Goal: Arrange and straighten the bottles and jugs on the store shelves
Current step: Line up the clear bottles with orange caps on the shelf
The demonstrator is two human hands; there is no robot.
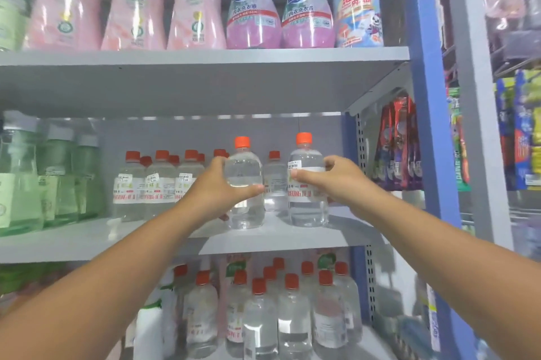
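Two clear bottles with orange caps stand at the front of the grey middle shelf (pixel 292 238). My left hand (pixel 216 187) grips the left bottle (pixel 244 207) from its left side, thumb across the front. My right hand (pixel 330 181) grips the right bottle (pixel 307 204) at its white label, fingers round the right side. A smaller matching bottle (pixel 274 181) stands behind and between them. More orange-capped bottles (pixel 159 181) stand in rows to the left.
Pale green bottles (pixel 35 178) fill the shelf's left end. Pink and purple detergent bottles (pixel 251 8) line the shelf above. Several orange-capped bottles (pixel 292 324) crowd the shelf below. A blue upright (pixel 430 125) bounds the right side, with hanging packets (pixel 398 143) beyond.
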